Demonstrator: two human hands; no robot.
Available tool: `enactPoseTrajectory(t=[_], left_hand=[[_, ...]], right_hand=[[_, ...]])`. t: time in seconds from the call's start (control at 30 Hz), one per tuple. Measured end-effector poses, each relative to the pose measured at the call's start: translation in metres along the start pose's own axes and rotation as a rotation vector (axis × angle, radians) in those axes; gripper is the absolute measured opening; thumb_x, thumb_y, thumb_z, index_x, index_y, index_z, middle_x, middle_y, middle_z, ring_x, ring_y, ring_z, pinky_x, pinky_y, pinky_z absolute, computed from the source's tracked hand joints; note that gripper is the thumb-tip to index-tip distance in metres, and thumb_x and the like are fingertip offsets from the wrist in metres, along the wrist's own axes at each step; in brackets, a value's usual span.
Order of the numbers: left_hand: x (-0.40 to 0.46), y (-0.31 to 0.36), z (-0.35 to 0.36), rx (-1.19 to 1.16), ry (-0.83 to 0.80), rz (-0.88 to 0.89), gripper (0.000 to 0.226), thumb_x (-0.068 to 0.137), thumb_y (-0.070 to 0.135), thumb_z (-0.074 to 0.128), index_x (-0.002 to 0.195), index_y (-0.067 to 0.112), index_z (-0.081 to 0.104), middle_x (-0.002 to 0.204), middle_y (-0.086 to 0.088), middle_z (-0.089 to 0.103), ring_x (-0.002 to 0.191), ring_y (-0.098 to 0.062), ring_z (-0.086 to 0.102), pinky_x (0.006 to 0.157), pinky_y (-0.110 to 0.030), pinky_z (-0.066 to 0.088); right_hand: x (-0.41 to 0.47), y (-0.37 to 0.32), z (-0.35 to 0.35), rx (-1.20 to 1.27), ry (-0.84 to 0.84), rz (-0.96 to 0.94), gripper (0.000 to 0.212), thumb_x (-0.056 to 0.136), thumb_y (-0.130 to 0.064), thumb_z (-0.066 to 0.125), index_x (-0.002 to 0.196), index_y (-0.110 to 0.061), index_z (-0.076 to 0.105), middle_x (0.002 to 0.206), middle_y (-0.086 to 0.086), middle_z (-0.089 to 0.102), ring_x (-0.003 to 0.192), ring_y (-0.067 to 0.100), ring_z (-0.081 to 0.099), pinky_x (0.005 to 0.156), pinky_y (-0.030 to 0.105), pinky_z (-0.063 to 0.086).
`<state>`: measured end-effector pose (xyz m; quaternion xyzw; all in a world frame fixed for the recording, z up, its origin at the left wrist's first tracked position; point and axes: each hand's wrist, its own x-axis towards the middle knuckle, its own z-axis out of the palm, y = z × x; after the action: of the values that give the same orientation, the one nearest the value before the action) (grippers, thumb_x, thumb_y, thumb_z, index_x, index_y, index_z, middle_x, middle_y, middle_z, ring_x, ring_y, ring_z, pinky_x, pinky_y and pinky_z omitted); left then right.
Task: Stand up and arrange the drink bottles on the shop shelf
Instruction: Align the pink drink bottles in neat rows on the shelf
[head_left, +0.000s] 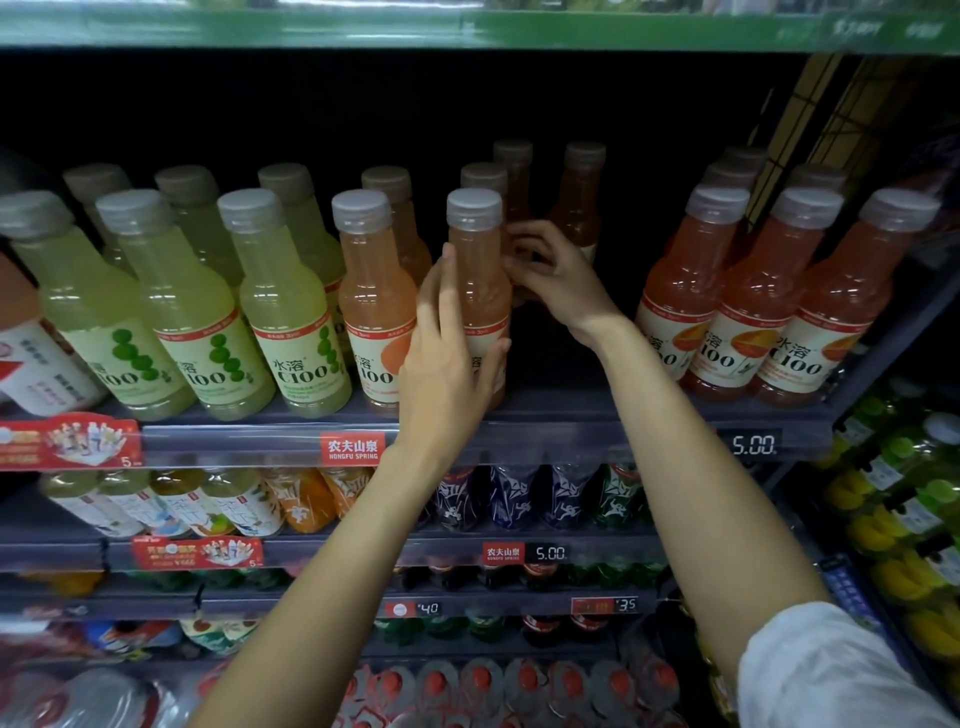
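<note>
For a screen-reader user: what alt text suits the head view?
A person's left hand holds an upright orange drink bottle at the shelf front, while the right hand reaches to a bottle behind it; green bottles stand left, red-orange bottles right.

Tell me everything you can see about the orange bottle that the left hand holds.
The orange bottle is clear plastic with a grey ribbed cap, pale orange drink inside and a cream label edged in red. It stands upright at the shelf front, beside a matching bottle. The left hand grips its left side and label; the right hand reaches behind it.
</note>
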<state>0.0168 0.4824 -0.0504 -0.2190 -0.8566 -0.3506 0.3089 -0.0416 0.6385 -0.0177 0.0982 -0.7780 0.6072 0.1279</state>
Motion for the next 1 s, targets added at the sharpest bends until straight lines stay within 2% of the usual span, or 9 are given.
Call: enactPoseTrajectory(t=[0.2, 0.4, 0.47, 0.53, 0.63, 0.73, 0.87, 1.0], left_hand=[[0.000, 0.000, 0.000, 0.012, 0.006, 0.001, 0.085, 0.087, 0.024, 0.068, 0.151, 0.002, 0.015, 0.149, -0.018, 0.031, 0.119, -0.031, 0.051, 0.071, -0.019, 0.041], [0.001, 0.000, -0.001, 0.008, 0.003, -0.005, 0.086, 0.088, 0.024, 0.068, 0.151, 0.005, 0.013, 0.150, -0.017, 0.031, 0.116, -0.035, 0.055, 0.070, -0.020, 0.040], [0.000, 0.001, -0.001, 0.002, 0.003, -0.010, 0.087, 0.087, 0.023, 0.068, 0.151, 0.006, 0.012, 0.150, -0.016, 0.030, 0.116, -0.035, 0.054, 0.070, -0.020, 0.040], [0.000, 0.000, 0.000, -0.003, 0.002, -0.009, 0.088, 0.087, 0.024, 0.068, 0.151, 0.008, 0.011, 0.150, -0.016, 0.030, 0.115, -0.035, 0.054, 0.069, -0.023, 0.041], [-0.001, -0.001, 0.000, 0.006, 0.001, -0.011, 0.088, 0.087, 0.024, 0.068, 0.151, 0.009, 0.011, 0.151, -0.015, 0.029, 0.115, -0.034, 0.054, 0.069, -0.022, 0.040], [-0.001, -0.001, 0.000, 0.011, 0.005, -0.007, 0.088, 0.087, 0.025, 0.068, 0.151, 0.009, 0.011, 0.150, -0.014, 0.030, 0.115, -0.034, 0.054, 0.068, -0.023, 0.042], [0.000, 0.000, 0.000, 0.018, 0.014, -0.010, 0.087, 0.087, 0.025, 0.069, 0.151, 0.007, 0.013, 0.150, -0.015, 0.031, 0.115, -0.033, 0.054, 0.070, -0.016, 0.037], [0.000, 0.000, 0.000, 0.023, 0.026, -0.004, 0.086, 0.086, 0.025, 0.070, 0.151, 0.006, 0.015, 0.149, -0.015, 0.032, 0.115, -0.031, 0.053, 0.070, -0.016, 0.037]], right_hand=[[0.002, 0.002, 0.004, 0.015, -0.019, -0.022, 0.030, 0.091, -0.015, 0.060, 0.118, -0.022, 0.050, 0.128, 0.008, 0.054, 0.122, 0.024, 0.052, 0.102, 0.053, 0.043], [0.001, 0.004, 0.008, 0.000, -0.014, -0.017, 0.034, 0.093, -0.015, 0.058, 0.126, -0.016, 0.049, 0.133, 0.008, 0.052, 0.125, 0.020, 0.049, 0.103, 0.042, 0.044], [-0.002, 0.007, 0.007, -0.015, 0.062, -0.046, 0.033, 0.092, -0.015, 0.058, 0.125, -0.014, 0.052, 0.132, 0.005, 0.054, 0.121, 0.015, 0.052, 0.102, 0.034, 0.045], [-0.003, 0.013, 0.004, -0.080, 0.210, -0.109, 0.029, 0.092, -0.014, 0.059, 0.120, -0.011, 0.057, 0.126, 0.004, 0.058, 0.112, 0.011, 0.056, 0.094, 0.026, 0.048], [0.000, 0.021, 0.001, -0.417, 0.454, -0.235, 0.023, 0.089, -0.017, 0.062, 0.110, -0.009, 0.061, 0.114, 0.009, 0.061, 0.102, 0.018, 0.059, 0.080, 0.029, 0.050], [0.009, 0.025, 0.004, -0.777, 0.619, -0.171, 0.035, 0.086, -0.026, 0.065, 0.114, -0.005, 0.058, 0.120, 0.017, 0.054, 0.113, 0.031, 0.049, 0.082, 0.033, 0.043], [0.019, 0.028, 0.009, -0.672, 0.758, 0.034, 0.060, 0.081, -0.028, 0.072, 0.125, 0.001, 0.044, 0.132, 0.021, 0.040, 0.117, 0.033, 0.041, 0.088, 0.038, 0.044], [0.025, 0.040, 0.005, -0.508, 0.740, 0.095, 0.068, 0.080, -0.022, 0.073, 0.133, -0.002, 0.034, 0.131, 0.018, 0.042, 0.117, 0.031, 0.047, 0.087, 0.039, 0.048]])
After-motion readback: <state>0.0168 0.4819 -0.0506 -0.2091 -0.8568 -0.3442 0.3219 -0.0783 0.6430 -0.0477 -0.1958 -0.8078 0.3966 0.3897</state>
